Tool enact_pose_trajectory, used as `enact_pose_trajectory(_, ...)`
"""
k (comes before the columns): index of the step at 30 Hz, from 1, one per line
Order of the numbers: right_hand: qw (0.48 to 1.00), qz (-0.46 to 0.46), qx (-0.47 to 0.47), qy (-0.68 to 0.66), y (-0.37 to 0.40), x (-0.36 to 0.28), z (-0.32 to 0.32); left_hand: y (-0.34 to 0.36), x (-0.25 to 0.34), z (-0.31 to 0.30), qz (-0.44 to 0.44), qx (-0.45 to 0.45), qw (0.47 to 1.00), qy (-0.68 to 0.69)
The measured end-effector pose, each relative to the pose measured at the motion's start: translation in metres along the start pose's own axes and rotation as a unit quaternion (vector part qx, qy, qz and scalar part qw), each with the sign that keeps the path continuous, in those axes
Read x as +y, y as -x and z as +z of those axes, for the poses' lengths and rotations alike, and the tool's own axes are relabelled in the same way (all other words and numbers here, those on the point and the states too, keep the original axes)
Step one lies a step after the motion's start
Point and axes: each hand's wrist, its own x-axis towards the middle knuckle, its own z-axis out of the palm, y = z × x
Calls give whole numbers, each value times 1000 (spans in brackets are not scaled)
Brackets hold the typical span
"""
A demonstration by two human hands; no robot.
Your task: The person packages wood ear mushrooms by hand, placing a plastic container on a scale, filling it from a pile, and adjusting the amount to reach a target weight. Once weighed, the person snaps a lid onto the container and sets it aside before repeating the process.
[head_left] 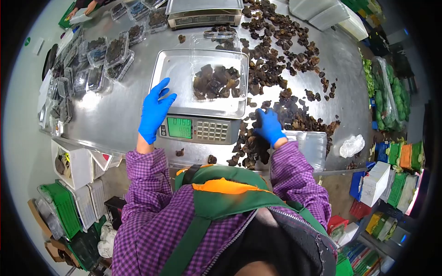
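On the metal tray [175,69] of a digital scale [200,130] lies an open clear plastic box [214,49] with dark brown fungus pieces [215,83] in it. My left hand [155,109], in a blue glove, is over the tray's left front corner, fingers apart and holding nothing. My right hand [269,126], also gloved in blue, reaches into the loose dark pieces [294,115] right of the scale; its fingertips are partly hidden among them. The green display is lit, its digits too small to read surely.
Filled clear boxes [116,49] stand at the left. A second scale [204,19] is at the back. Stacked empty boxes [306,149] lie beside my right wrist, and a white plastic bag [352,146] at the right. Another person's hands [87,9] show at the top left.
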Motion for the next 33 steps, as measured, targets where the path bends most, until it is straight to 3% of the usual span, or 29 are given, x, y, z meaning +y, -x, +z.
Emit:
enact_pose_trajectory(1, 999, 3, -43, -12, -7, 1, 15, 6, -2, -1, -16, 8, 1000, -5)
enact_pose_trajectory(3, 993, -30, -9, -116, -9, 10, 38, 17, -6, -3, -14, 5, 1000, 0)
enact_pose_trajectory(5, 981, -46, -4, -186, -13, 10, 25, 27, -9, -6, -12, 5, 1000, 6)
enact_pose_trajectory(6, 987, -35, -18, -159, -20, 13, 20, 31, -9, -6, -11, 7, 1000, 20)
enact_pose_trajectory(8, 976, -70, 61, -198, -18, 19, 1, 37, -9, -8, -14, 16, 999, 35)
enact_pose_trajectory(10, 948, -34, 31, -316, -21, 17, -25, 40, -10, -11, -23, 24, 999, 24)
enact_pose_trajectory(11, 895, -17, -28, -444, -17, 10, -48, 41, -14, -11, -25, 27, 999, 26)
enact_pose_trajectory(14, 861, -36, -31, -507, -14, -23, -100, 40, -21, -10, -28, 33, 998, 35)
enact_pose_trajectory(18, 870, -54, -20, -490, -38, -62, -115, 39, -16, -1, -26, 28, 998, 53)
enact_pose_trajectory(20, 896, -131, 65, -420, -65, -73, -103, 36, -14, 1, -22, 24, 998, 51)
enact_pose_trajectory(22, 898, -155, 74, -405, -79, -89, -102, 35, -15, 0, -19, 21, 998, 53)
enact_pose_trajectory(24, 906, -128, 71, -398, -78, -97, -110, 34, -24, -4, -10, 26, 998, 59)
enact_pose_trajectory(26, 903, -108, 143, -390, -80, -98, -111, 34, -31, -9, -3, 33, 997, 65)
enact_pose_trajectory(28, 894, -102, 157, -408, -74, -86, -106, 35, -36, -13, -29, 46, 996, 68)
enact_pose_trajectory(30, 836, -54, 183, -514, -69, -60, -90, 34, -40, -16, -35, 52, 996, 67)
enact_pose_trajectory(33, 916, -8, 236, -325, -55, -4, -33, 29, -40, -16, -41, 59, 995, 68)
